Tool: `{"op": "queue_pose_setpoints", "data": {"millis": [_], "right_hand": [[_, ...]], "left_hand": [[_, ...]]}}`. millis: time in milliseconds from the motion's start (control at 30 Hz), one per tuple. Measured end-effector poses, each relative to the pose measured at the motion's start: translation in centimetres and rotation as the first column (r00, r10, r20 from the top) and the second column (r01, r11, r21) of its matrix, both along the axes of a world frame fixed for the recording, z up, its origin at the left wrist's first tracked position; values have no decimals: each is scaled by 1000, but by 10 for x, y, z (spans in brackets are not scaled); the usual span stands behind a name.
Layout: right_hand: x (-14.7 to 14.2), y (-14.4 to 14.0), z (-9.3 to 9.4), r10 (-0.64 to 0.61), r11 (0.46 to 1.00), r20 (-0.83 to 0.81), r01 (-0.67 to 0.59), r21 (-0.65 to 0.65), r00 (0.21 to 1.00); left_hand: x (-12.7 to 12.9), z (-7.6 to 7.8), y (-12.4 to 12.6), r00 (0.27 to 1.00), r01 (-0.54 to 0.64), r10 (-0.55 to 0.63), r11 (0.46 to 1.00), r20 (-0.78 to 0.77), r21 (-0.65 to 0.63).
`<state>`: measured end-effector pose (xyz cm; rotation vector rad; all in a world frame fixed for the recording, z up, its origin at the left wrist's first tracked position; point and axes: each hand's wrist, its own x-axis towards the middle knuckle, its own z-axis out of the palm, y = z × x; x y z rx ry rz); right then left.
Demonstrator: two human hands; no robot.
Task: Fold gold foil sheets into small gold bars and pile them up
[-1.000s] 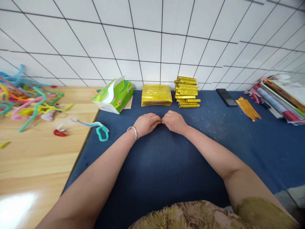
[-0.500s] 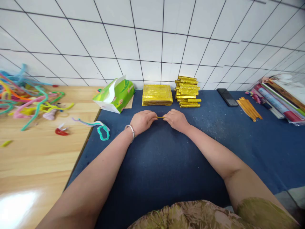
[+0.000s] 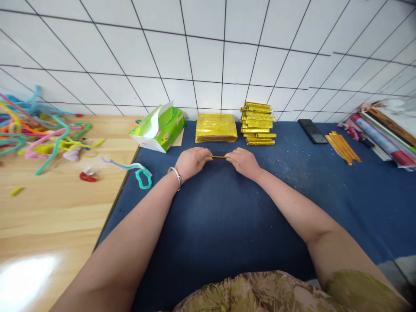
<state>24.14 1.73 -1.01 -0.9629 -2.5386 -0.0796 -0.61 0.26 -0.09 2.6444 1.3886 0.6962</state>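
My left hand (image 3: 193, 162), with a silver bangle at the wrist, pinches one end of a thin rolled strip of gold paper (image 3: 219, 157). The other end is between the fingers of my right hand (image 3: 243, 162). Only the short middle stretch of the roll shows; the fingers hide both ends. Just beyond my hands lies a flat stack of gold foil paper sheets (image 3: 216, 126). To the right of that stack is a pile of rolled gold paper tubes (image 3: 258, 123).
A green tissue box (image 3: 167, 130) stands left of the stack. Pipe cleaners (image 3: 48, 134) lie tangled on the wooden surface (image 3: 65, 216). At right are a black phone (image 3: 312, 131), flat golden strips (image 3: 342, 147) and books (image 3: 380, 136). A tiled wall (image 3: 208, 56) rises behind the dark blue cloth (image 3: 227, 225).
My hands have moved slightly apart, so a longer piece of the gold roll shows between them. The view has shifted a little.
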Motion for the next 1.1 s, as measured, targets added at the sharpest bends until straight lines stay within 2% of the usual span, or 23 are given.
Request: {"op": "queue_pose_setpoints", "data": {"millis": [167,367,733,1100], "right_hand": [[2,4,-4,24,998,-71,-28,-56,997],[5,8,-7,-81,994,-187,67,-83,979],[8,9,-5,-155,987,-183,145,-63,971],[8,11,-7,-132,991,-169,125,-51,977]], "left_hand": [[-7,-4,3,998,-27,27,1000,50,-12],[-13,-8,6,996,-24,28,999,84,-43],[-12,-6,6,987,-84,97,991,128,-100],[-17,-6,9,986,-160,161,987,-50,17]]}}
